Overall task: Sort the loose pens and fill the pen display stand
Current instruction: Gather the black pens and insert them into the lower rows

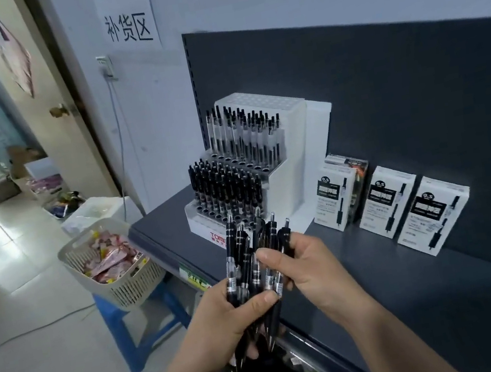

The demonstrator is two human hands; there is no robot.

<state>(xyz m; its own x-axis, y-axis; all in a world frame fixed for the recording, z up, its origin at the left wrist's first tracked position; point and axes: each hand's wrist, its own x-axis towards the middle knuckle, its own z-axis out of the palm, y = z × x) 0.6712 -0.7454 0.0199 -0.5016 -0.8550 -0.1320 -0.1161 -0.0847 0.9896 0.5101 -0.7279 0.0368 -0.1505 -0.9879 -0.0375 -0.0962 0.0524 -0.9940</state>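
On the dark shelf (419,286) against the wall stands a white stepped pen display stand (283,185): its low tier holds upright black-barrelled pens (228,188), the tier above holds clear-barrelled pens with black caps (244,133), and rows of open holes show along the front of both tiers. Just in front of the stand, above the shelf's edge, a bundle of loose pens (250,260) is held clicker-ends up. The left hand (225,320) has its fingers and thumb curled round the bundle's lower half, while the right hand (307,266) grasps the upper barrels from the right, thumb pressed across them. Right of the stand, three white pen boxes (386,200) stand in a row near one another, with a fourth box (355,166) behind the nearest. Left of the shelf, a pale slotted basket (134,287) filled with pink packets (109,259) sits on a blue stool (122,332).
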